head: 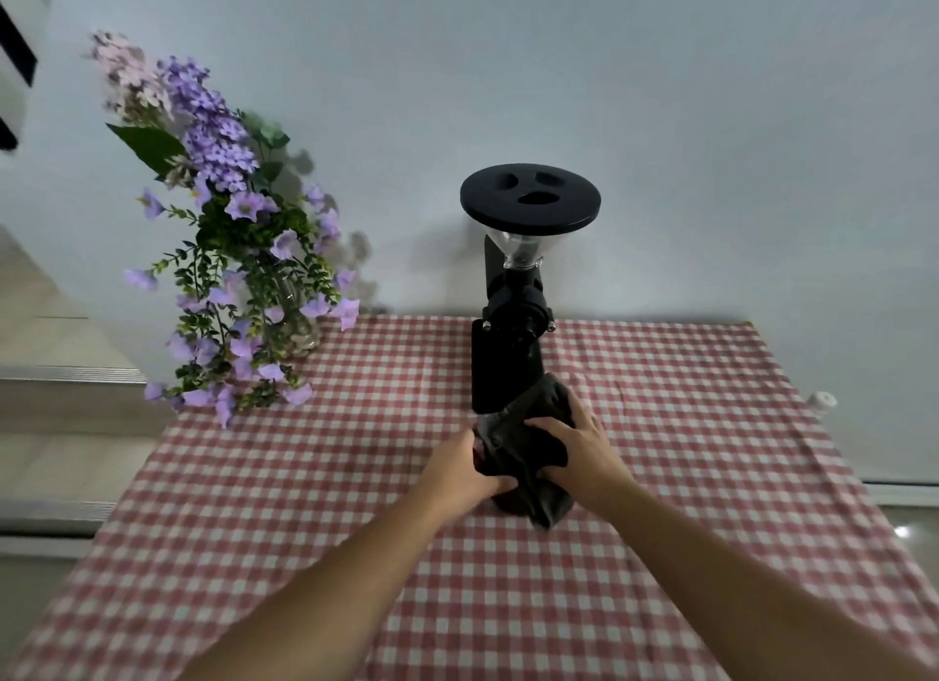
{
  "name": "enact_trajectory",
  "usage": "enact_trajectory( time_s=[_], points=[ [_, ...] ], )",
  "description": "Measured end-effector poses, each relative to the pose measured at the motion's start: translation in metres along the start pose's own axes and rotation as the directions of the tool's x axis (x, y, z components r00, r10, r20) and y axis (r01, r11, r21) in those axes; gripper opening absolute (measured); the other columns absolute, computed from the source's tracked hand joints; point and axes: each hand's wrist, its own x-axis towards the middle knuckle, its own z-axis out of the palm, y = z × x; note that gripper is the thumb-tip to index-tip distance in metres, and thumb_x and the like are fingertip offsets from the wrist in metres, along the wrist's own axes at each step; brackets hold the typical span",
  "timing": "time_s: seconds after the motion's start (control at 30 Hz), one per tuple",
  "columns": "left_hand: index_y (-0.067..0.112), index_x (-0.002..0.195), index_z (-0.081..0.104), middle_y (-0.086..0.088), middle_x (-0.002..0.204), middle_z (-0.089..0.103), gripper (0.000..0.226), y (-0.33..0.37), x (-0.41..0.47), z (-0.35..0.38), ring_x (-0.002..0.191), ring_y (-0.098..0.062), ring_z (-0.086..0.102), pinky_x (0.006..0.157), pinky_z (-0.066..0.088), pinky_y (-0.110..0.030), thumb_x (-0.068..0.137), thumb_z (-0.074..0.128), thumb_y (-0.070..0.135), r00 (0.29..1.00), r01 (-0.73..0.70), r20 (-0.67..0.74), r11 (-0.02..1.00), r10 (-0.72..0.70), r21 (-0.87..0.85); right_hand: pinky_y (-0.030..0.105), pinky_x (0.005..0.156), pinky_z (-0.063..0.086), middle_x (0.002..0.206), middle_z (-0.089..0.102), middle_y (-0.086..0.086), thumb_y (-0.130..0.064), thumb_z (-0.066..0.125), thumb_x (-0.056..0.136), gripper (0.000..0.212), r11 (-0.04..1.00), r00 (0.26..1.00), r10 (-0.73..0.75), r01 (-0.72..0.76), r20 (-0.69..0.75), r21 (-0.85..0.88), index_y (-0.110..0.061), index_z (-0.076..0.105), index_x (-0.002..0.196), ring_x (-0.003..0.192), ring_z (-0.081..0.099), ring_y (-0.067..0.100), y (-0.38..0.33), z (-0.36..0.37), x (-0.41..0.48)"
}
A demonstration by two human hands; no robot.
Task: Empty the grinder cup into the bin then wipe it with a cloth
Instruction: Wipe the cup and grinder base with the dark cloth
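A dark grinder cup (508,503) stands on the checked tablecloth just in front of the black coffee grinder (513,325). Most of the cup is hidden under a black cloth (523,441) draped over it. My left hand (465,469) grips the cup's left side. My right hand (576,444) presses the cloth onto the cup from the right and top, fingers curled over the fabric. A corner of the cloth hangs down at the front right of the cup.
A glass vase of purple flowers (239,253) stands at the table's back left. The red and white checked tablecloth (508,604) covers the table. A small white object (822,401) sits off the table's right edge. A pale wall rises behind. No bin is in view.
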Motion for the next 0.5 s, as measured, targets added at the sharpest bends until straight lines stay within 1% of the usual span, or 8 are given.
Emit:
enact_trajectory(
  time_s=[0.07,0.17,0.23,0.27,0.33,0.37,0.43,0.5],
  points=[
    [0.026,0.135,0.048,0.011,0.124,0.062,0.071,0.001,-0.007,0.01,0.113,-0.013,0.06,0.091,0.05,-0.03,0.074,0.082,0.038,1.0,0.001,0.002,1.0,-0.001,-0.009,0.043,0.113,0.032,0.16,0.0,0.001,-0.015,0.06,0.085,0.049,0.997,0.997,-0.075,0.075,0.012,-0.031,-0.042,0.051,0.126,0.144,0.014,0.03,0.004,-0.005,0.004],
    [0.027,0.14,0.043,0.008,0.132,0.06,0.083,-0.001,-0.015,0.018,0.118,-0.013,0.057,0.099,0.049,-0.035,0.07,0.087,0.033,0.998,0.061,0.041,0.982,-0.054,-0.178,0.042,0.116,0.028,0.16,0.001,0.0,-0.008,0.05,0.088,0.049,0.99,0.993,-0.116,0.117,0.027,-0.072,-0.042,0.056,0.123,0.145,0.009,0.028,0.003,-0.01,0.003],
    [0.027,0.146,0.036,0.005,0.14,0.054,0.094,-0.002,-0.015,0.014,0.125,-0.015,0.053,0.103,0.045,-0.035,0.068,0.089,0.031,0.996,0.079,0.053,0.974,-0.069,-0.212,0.043,0.115,0.029,0.159,0.01,-0.002,-0.007,0.046,0.088,0.048,0.989,0.989,-0.143,0.143,-0.021,-0.038,-0.038,0.058,0.122,0.142,0.015,0.026,0.002,-0.01,-0.006],
    [0.028,0.15,0.03,0.004,0.144,0.051,0.102,-0.003,-0.012,0.011,0.129,-0.017,0.05,0.105,0.043,-0.035,0.067,0.09,0.032,0.996,0.074,0.052,0.979,-0.065,-0.188,0.044,0.114,0.03,0.157,0.017,-0.002,-0.009,0.046,0.087,0.046,0.988,0.986,-0.154,0.155,-0.069,0.006,-0.036,0.06,0.122,0.14,0.019,0.024,0.002,-0.008,-0.011],
    [0.034,0.154,0.019,0.004,0.15,0.043,0.117,0.001,-0.006,0.003,0.135,-0.02,0.044,0.11,0.041,-0.041,0.062,0.092,0.036,0.998,0.032,0.052,0.994,-0.026,-0.107,0.044,0.112,0.033,0.154,0.026,-0.005,-0.017,0.049,0.087,0.042,0.983,0.981,-0.14,0.154,-0.137,0.098,-0.034,0.058,0.124,0.137,0.021,0.022,0.001,-0.004,-0.018],
    [0.037,0.155,0.016,0.004,0.153,0.038,0.122,0.004,-0.002,0.001,0.138,-0.02,0.041,0.111,0.039,-0.043,0.06,0.092,0.038,0.998,-0.004,0.068,0.999,0.008,-0.053,0.043,0.111,0.034,0.154,0.025,-0.006,-0.026,0.051,0.089,0.041,0.984,0.983,-0.13,0.144,-0.131,0.104,-0.036,0.054,0.128,0.138,0.019,0.023,0.0,-0.004,-0.019],
    [0.04,0.155,0.012,0.007,0.158,0.027,0.127,0.01,0.005,-0.003,0.143,-0.018,0.032,0.114,0.035,-0.045,0.057,0.093,0.041,0.99,-0.068,0.129,0.997,0.062,0.042,0.044,0.111,0.033,0.158,0.015,-0.009,-0.045,0.05,0.089,0.045,0.993,0.992,-0.12,0.12,-0.029,0.014,-0.042,0.045,0.134,0.139,0.014,0.027,0.0,-0.004,-0.016],
    [0.041,0.155,0.011,0.01,0.161,0.021,0.13,0.013,0.012,-0.007,0.146,-0.017,0.026,0.116,0.033,-0.047,0.056,0.094,0.041,0.98,-0.092,0.185,0.992,0.076,0.081,0.046,0.111,0.033,0.159,0.009,-0.009,-0.052,0.049,0.088,0.047,0.992,0.992,-0.107,0.111,0.066,-0.065,-0.043,0.044,0.133,0.139,0.013,0.03,0.0,-0.006,-0.01]
  ],
)
